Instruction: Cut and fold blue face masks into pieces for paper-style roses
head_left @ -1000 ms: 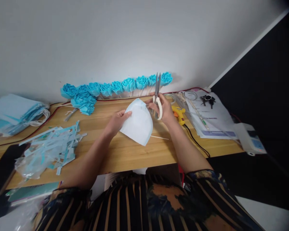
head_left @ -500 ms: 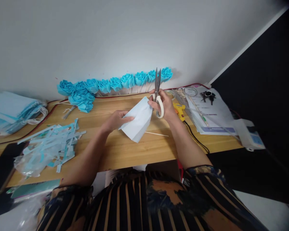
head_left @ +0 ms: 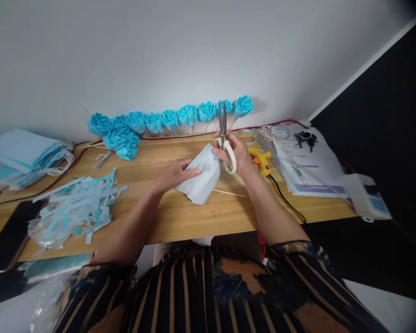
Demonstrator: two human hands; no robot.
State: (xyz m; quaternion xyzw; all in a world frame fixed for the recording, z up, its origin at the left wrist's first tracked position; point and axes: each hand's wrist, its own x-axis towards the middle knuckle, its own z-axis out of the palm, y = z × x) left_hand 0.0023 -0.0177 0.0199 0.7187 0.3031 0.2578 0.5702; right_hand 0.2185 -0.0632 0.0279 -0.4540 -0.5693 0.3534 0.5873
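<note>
My left hand (head_left: 180, 175) pinches a pale blue sheet of fabric (head_left: 204, 182), thumb on top, above the middle of the wooden table. Looped in my right hand (head_left: 237, 152) is a pair of scissors (head_left: 223, 122) with white handles, its blades pointing up and slightly apart. Thumb and fingers of that hand also hold the sheet's upper right edge. A thin white stick (head_left: 230, 193) lies on the table just beyond the sheet's lower right side.
Blue flowers (head_left: 169, 119) line the wall. Cut strips (head_left: 78, 208), a phone (head_left: 12, 236) and stacked face masks (head_left: 29, 155) lie left. At right are a yellow glue gun (head_left: 261, 159), papers (head_left: 315, 169), keys (head_left: 305, 138) and a white box (head_left: 367, 199).
The view has shifted slightly. The sheet has turned a little in my hands and its lower part looks more bunched. Both hands keep their hold.
</note>
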